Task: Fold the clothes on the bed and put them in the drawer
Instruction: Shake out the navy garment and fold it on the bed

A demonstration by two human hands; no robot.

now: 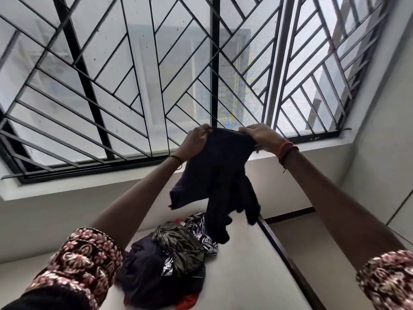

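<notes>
I hold a dark navy garment [220, 175] up in the air in front of the window. My left hand [196, 137] grips its top edge on the left, and my right hand [260, 135] grips the top edge on the right. The cloth hangs down loose and crumpled below my hands. Under it, a pile of unfolded clothes [172, 258] lies on the white bed [250, 271]: a dark piece, an olive patterned one, a black-and-white floral one and a bit of red. No drawer is in view.
A large window with a black metal grille [134, 86] fills the wall behind the bed, with a white sill [89, 186] below it. A dark wooden bed edge [288, 262] runs along the right side. A pale wall stands at the right.
</notes>
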